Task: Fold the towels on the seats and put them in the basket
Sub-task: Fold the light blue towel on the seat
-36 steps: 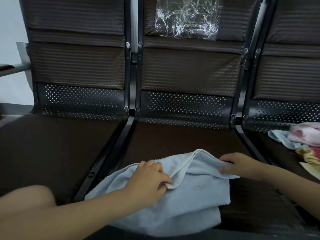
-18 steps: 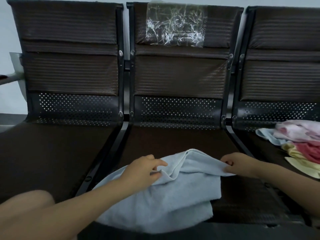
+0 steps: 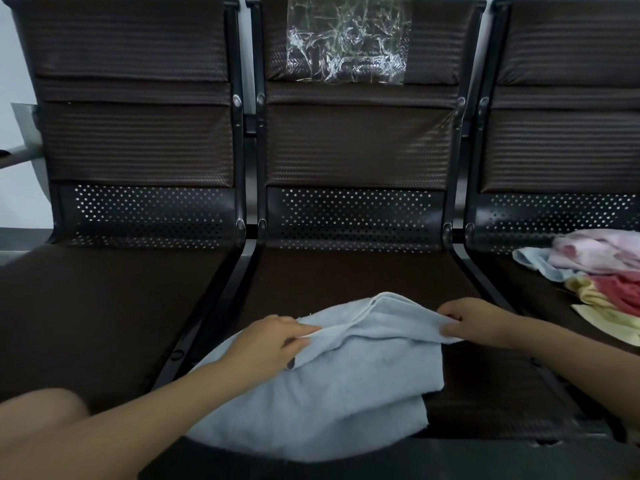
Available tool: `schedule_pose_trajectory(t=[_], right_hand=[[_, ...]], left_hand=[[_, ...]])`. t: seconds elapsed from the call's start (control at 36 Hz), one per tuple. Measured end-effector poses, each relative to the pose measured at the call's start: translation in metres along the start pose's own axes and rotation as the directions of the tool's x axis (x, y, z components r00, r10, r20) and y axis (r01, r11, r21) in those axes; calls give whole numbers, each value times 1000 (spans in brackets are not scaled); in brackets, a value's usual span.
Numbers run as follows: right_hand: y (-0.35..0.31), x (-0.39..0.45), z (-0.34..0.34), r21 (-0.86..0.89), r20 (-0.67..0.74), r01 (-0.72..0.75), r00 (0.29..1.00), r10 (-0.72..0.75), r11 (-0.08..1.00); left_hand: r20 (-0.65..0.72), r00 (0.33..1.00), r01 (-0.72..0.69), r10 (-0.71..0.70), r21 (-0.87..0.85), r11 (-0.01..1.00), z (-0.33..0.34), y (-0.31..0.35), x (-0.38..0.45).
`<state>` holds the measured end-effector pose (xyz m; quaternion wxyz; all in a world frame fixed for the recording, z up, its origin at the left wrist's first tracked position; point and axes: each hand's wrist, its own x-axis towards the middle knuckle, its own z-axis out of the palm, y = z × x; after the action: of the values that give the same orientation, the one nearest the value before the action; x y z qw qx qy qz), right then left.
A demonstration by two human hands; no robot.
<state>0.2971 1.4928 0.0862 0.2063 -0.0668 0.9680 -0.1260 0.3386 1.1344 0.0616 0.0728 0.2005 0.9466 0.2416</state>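
A light blue towel (image 3: 349, 386) lies partly folded on the front of the middle seat (image 3: 346, 271), its near part hanging over the seat's front edge. My left hand (image 3: 273, 341) pinches the towel's upper edge on the left. My right hand (image 3: 481, 320) pinches the same upper edge at its right corner. The top layer is lifted a little between the two hands. No basket is in view.
A pile of towels (image 3: 599, 271), pink, red, yellow and pale blue, lies on the right seat. The left seat (image 3: 104, 306) is bare. A crumpled clear plastic sheet (image 3: 346, 39) is stuck on the middle backrest. A knee shows at the lower left.
My left hand has shifted from pressing on the towel to pinching its upper edge. The right hand keeps its hold on the right corner. The camera has tilted up slightly.
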Motion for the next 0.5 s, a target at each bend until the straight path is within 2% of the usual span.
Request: schedule_pose_trajectory(t=[0.11,0.19,0.31,0.39,0.5], right_hand=[[2,0,-3,59,77,-6,997,2,998],[5,-5,-5,126,145,-34,989,16,991],[8,-6,-6,180,26,-27,999,23,983],[6,-7,-6,318,-91,-17,995,48,948],[-6,-9,-2,414,-218,12,972,86,910]], left_hand=[[-43,999,3,1,101,995,-2,-5,-6],[-73,995,69,-67,29,997,-4,-7,-7],[-134,977,144,-166,-157,977,-13,-3,1],[-219,953,139,-209,-298,945,-27,3,6],[-297,919,108,-259,-442,890,-40,4,9]])
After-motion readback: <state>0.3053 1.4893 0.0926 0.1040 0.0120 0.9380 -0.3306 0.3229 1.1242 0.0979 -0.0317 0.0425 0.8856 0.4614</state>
